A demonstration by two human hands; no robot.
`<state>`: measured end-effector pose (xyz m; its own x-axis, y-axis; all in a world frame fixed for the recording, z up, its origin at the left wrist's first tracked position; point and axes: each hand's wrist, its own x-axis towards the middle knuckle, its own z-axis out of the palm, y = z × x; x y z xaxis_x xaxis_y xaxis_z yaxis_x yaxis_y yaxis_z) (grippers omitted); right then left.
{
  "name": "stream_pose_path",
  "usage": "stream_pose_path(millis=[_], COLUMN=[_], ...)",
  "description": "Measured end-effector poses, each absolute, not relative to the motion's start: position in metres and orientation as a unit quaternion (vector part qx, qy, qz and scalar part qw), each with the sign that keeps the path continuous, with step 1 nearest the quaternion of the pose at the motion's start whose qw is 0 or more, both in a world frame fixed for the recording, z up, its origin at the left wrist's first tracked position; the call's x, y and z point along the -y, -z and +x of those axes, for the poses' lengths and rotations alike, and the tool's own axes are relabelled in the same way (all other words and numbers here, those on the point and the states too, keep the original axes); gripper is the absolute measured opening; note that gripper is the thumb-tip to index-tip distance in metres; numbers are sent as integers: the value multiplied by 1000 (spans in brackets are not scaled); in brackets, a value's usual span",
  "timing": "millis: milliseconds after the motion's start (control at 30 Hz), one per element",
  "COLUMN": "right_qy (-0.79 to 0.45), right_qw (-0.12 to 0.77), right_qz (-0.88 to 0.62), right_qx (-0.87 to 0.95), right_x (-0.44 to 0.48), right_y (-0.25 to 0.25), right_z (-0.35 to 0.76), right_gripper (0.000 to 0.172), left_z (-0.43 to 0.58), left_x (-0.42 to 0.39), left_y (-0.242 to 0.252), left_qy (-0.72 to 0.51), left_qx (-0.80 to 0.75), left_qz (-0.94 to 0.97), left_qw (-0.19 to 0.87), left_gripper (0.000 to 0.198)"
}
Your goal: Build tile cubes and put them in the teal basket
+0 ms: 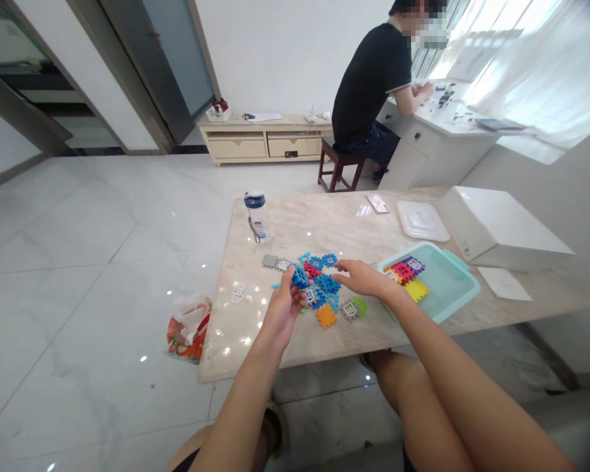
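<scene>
My left hand [284,307] is closed around some blue interlocking plastic tiles [299,276], held just over the table. To its right, my right hand [358,276] reaches over the pile with fingers apart and nothing visible in them. Below and between the hands lies a loose heap of blue tiles [328,284], with red tiles [313,267] among them. An orange tile [326,316] lies at the near side of the heap, beside a grey tile [350,310] and a green piece [360,306]. Farther left are a grey tile [269,261] and white window-shaped pieces [237,293].
A pale green tray [450,298] holding red, purple and yellow tiles stands right of my right forearm. Behind are a water bottle [258,219], a phone [378,203], a white lid [423,220] and a white box [504,226]. Another person [371,82] sits at a desk beyond.
</scene>
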<state>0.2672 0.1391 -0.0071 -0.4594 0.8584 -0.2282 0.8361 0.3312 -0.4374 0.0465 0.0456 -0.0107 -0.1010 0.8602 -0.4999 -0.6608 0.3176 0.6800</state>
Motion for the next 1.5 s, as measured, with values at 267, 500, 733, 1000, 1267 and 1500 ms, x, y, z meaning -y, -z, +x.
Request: stream_pose_path(millis=[267,500,733,1000,1267,1500], right_qy=[-205,-209,-153,-125,-119,-159], right_qw=[-11,-64,-59,-60,7,391], right_qz=[-608,-635,-646,-638,-640,-484], right_qx=[767,741,746,758,759,767], right_x=[-140,-137,-125,-124,-124,-78], right_y=[35,45,48,62,29,-50], right_z=[247,242,224,219,230,230], right_gripper=[47,46,68,59,43,53], left_z=[51,59,47,42,41,50], left_x=[-48,-47,-49,-49,-47,-45], left_y=[8,6,3,0,-16,-10], left_qy=[-551,-551,-552,-561,-598,-557], left_qx=[-463,-445,-447,-427,-330,-361], left_qz=[120,141,126,106,116,149], left_qw=[684,692,692,701,721,733], left_gripper=[48,47,55,50,53,53])
